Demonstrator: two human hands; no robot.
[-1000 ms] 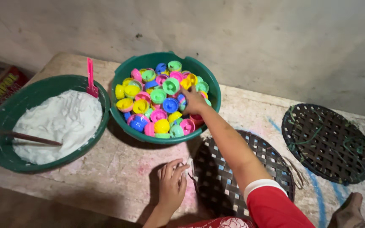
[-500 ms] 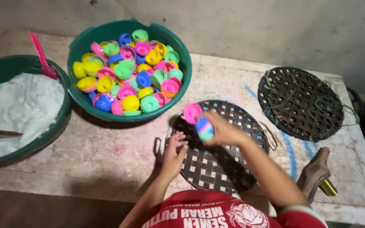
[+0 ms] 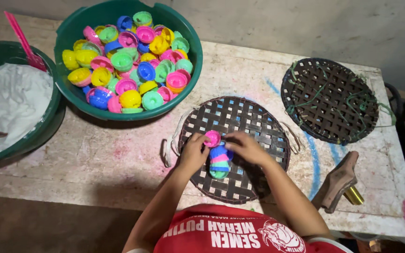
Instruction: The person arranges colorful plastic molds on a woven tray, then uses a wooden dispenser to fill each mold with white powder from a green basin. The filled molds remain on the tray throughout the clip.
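Green basin of coloured cups up-left of woven mat. My left hand pinches pink cup over mat centre; right hand curls around stacked cups, resting on mat. Second mat right.

Your hands: two, left hand and right hand
Woven mats: two, near mat, far mat
Green basins: two, cup basin, powder basin
Stacked cups you hold: about five
Loose cups: dozens, uncountable
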